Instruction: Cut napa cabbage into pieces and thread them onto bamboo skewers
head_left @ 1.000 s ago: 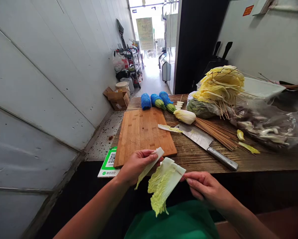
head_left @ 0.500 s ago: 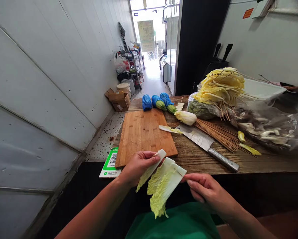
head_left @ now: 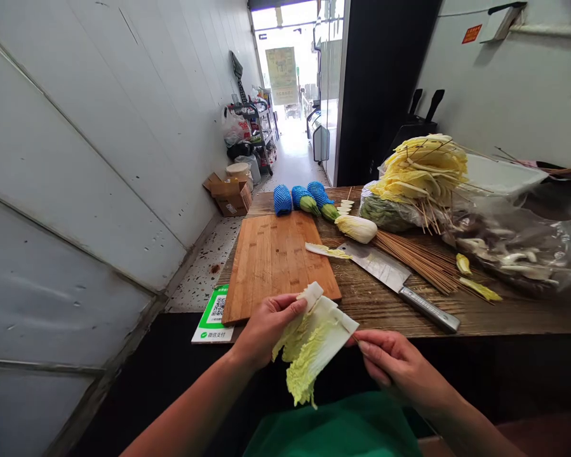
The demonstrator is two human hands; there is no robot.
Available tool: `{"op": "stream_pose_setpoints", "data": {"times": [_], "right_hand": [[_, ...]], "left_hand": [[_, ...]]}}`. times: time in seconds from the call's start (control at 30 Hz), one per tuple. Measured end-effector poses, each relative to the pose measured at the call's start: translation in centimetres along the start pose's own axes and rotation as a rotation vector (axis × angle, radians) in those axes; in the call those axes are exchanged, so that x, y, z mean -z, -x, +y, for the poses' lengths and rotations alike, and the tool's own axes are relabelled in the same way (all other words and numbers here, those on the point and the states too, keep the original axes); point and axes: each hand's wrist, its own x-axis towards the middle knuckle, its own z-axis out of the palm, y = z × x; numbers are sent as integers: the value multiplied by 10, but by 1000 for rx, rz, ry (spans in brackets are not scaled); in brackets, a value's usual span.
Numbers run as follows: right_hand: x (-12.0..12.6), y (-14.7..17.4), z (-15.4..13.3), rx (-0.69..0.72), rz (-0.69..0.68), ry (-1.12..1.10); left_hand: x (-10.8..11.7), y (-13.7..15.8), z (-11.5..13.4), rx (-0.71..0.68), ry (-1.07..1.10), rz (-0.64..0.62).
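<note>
My left hand [head_left: 270, 327] pinches a strip of napa cabbage leaf [head_left: 312, 291] between thumb and fingers. That strip overlaps more cabbage leaf pieces [head_left: 321, 343], pale at the stem and frilly yellow-green below. My right hand [head_left: 394, 358] is closed on a thin bamboo skewer [head_left: 356, 337], mostly hidden by the fingers, which enters the stem end of those pieces. Beyond my hands lies a wooden cutting board [head_left: 275, 260]. A cleaver [head_left: 385, 270] rests to its right, with a narrow cabbage strip [head_left: 328, 251] across the board's edge and the blade tip.
A cabbage heart [head_left: 356, 228] lies beside a bundle of skewers [head_left: 416, 260]. Skewered cabbage leaves [head_left: 423, 168] are piled at the back right, near bagged mushrooms [head_left: 514, 251]. Blue-netted vegetables [head_left: 309, 198] line the board's far edge. A QR-code sign [head_left: 213, 314] sits at the left.
My left hand has brought its cabbage strip rightward against the skewered pieces, so the gap between them has closed. My right hand has hardly moved. The view has tilted slightly.
</note>
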Motion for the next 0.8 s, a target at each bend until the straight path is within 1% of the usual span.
{"op": "stream_pose_setpoints", "data": {"times": [0.1,0.27,0.43,0.6,0.8], "right_hand": [[0,1,-2,-4,1,13],[0,3,-2,7,-18,41],[2,4,-1,8,-30,47],[0,6,-1,0,-26,44],[-3,6,-3,18,-4,101]], "left_hand": [[-2,1,-1,-18,-18,0],[-3,1,-4,31,-1,-59],[-4,1,-5,61,-15,-41],[-5,4,1,87,-49,-70],[-6,5,-1,85,-63,-65]]}}
